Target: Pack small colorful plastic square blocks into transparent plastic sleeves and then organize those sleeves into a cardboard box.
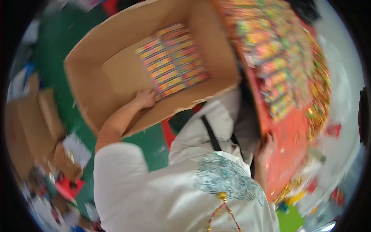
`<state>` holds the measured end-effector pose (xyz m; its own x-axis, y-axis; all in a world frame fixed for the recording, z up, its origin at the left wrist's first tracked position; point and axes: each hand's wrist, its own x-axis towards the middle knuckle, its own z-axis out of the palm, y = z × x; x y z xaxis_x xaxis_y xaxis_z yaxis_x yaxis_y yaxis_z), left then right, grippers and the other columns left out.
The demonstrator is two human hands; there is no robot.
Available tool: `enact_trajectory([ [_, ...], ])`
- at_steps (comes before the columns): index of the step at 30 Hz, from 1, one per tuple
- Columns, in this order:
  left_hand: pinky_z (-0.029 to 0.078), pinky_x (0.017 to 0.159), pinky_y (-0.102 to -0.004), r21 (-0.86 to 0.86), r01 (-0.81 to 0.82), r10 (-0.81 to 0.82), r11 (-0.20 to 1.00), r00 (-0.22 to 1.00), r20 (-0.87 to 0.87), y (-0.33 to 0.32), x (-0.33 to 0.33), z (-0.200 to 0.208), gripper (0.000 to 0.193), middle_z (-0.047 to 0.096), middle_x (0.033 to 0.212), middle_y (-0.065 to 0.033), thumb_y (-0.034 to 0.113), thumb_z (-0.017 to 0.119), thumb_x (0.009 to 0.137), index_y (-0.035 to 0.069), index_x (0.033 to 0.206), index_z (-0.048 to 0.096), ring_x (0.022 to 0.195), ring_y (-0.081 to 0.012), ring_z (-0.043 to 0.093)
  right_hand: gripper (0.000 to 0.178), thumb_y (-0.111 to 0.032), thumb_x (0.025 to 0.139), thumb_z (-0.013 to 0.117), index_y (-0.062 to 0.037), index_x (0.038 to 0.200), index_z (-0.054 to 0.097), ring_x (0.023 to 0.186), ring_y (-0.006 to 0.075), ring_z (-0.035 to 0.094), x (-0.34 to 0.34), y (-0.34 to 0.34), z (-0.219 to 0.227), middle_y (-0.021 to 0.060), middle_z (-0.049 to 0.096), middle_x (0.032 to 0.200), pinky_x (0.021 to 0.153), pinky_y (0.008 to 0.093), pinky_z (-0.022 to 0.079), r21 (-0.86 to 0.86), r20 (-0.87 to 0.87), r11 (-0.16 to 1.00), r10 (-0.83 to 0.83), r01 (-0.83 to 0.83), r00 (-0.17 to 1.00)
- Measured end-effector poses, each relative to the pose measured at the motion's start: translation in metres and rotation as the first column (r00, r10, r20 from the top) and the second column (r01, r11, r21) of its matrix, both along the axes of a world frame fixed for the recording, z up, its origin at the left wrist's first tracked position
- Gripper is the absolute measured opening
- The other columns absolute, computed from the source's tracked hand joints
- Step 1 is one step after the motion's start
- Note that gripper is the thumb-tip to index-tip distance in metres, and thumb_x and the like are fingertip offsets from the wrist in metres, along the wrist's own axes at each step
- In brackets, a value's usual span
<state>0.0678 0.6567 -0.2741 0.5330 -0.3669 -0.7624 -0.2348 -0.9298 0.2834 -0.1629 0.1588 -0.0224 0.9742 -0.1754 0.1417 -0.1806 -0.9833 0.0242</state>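
Inside a large open cardboard carton (pixel 123 73), my left hand (pixel 145 98) reaches down to the bottom. Its fingers lie against the near left corner of a block of small bright packs (pixel 168 73), set side by side in two rows. Nothing shows lifted in that hand. At the edge of the red table (pixel 286 143), my right hand (pixel 267 147) rests beside the tabletop; blur hides how its fingers are bent. More of the same colourful packs (pixel 276 77) lie in rows on the table, above that hand.
Loose shiny wrapped pieces (pixel 319 92) are heaped along the table's far side. Folded cardboard (pixel 31 127) and scattered scraps lie on the green floor (pixel 79 116) at left. The carton's right wall stands close against the table.
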Motion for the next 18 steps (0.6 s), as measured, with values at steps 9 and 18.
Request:
enact_trajectory([
  [9, 0.041, 0.102, -0.0541, -0.116, -0.088, 0.099, 0.989, 0.99, 0.098, 0.08, 0.008, -0.069, 0.06, 0.052, 0.134, -0.0275, 0.034, 0.053, 0.09, 0.011, 0.143, 0.04, 0.123, -0.0468, 0.05, 0.041, -0.023, 0.094, 0.057, -0.0033, 0.128, 0.05, 0.124, 0.0319, 0.047, 0.048, 0.009, 0.032, 0.0167, 0.049, 0.132, 0.105, 0.042, 0.036, 0.426, 0.309, 0.896, -0.276, 0.127, 0.91],
  [18, 0.044, 0.101, -0.0382, -0.731, -0.149, 0.51, 0.666, 0.806, 0.301, -0.032, 0.055, 0.184, 0.049, 0.056, 0.129, -0.0201, 0.013, 0.052, 0.092, 0.002, 0.139, 0.047, 0.119, -0.0333, 0.054, 0.047, -0.037, 0.098, 0.054, 0.0032, 0.124, 0.056, 0.108, 0.0288, 0.055, 0.131, -0.063, 0.014, 0.0179, 0.056, 0.119, 0.097, 0.0387, 0.042, 0.643, 0.251, 0.713, -0.543, 0.281, 0.802],
])
